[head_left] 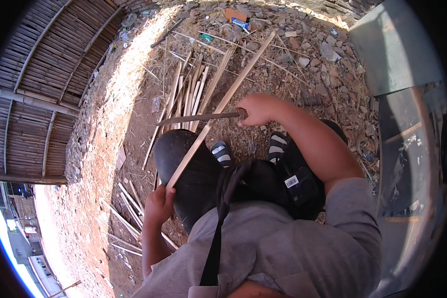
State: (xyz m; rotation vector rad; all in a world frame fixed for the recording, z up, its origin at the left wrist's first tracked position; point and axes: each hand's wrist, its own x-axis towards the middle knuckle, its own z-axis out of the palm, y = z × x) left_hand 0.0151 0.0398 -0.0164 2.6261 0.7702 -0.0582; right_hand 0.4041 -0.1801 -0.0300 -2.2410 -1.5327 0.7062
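My left hand [159, 203] is closed around the near end of a long, flat bamboo strip [189, 155], beside my left knee. The strip slants across my dark-trousered thigh, its far end pointing up and to the right over the ground. In my right hand [257, 110] I grip the handle of a long, curved knife like a machete [196, 118]. Its dark blade points left and crosses the strip a little beyond my knee. Whether the edge has cut into the wood, I cannot tell.
Several split bamboo strips [186, 94] lie in a loose pile beyond my left knee. More thin strips [130, 211] are scattered to the left. Stones and litter [323, 69] cover the ground ahead. A bamboo-slat wall [39, 54] stands left, grey panels [397, 54] right.
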